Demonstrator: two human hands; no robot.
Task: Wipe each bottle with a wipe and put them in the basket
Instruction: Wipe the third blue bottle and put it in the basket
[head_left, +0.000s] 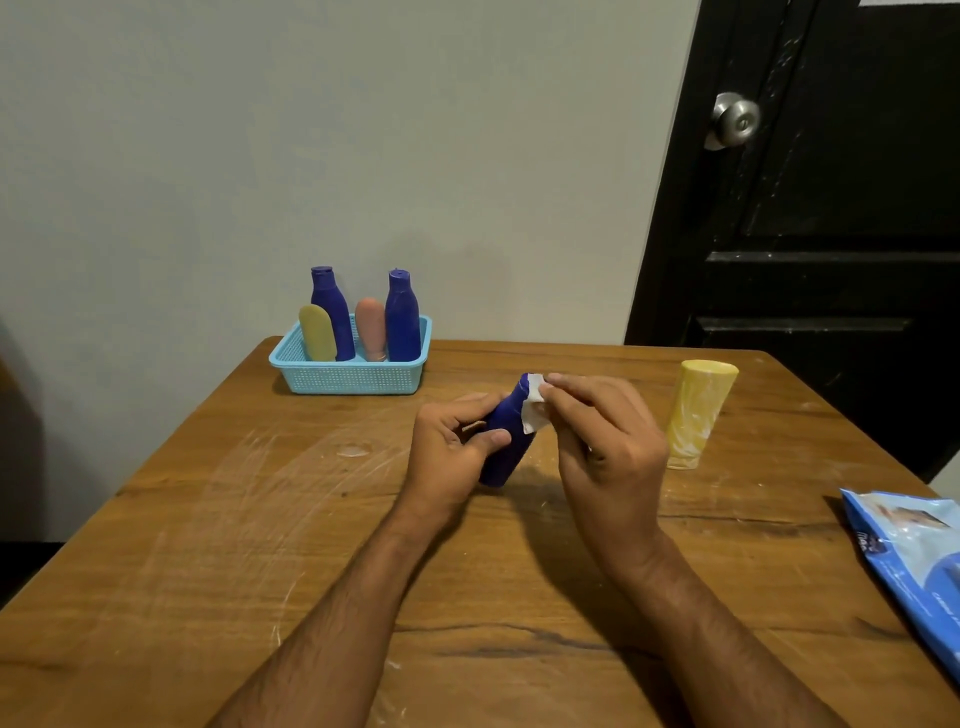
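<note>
Over the middle of the wooden table my left hand (449, 441) grips a dark blue bottle (506, 441), tilted with its cap pointing away and to the right. My right hand (605, 441) pinches a small white wipe (535, 410) against the bottle's neck and cap. A light blue basket (343, 376) stands at the table's far left edge by the wall. It holds two upright dark blue bottles (402, 317), a yellow bottle (317, 332) and a pink bottle (371, 327). Another yellow bottle (696, 415) stands alone on the table, right of my right hand.
A blue pack of wipes (919, 556) lies at the table's right edge. A black door with a metal knob (735, 119) is behind the table on the right. A plain pale wall runs behind the basket.
</note>
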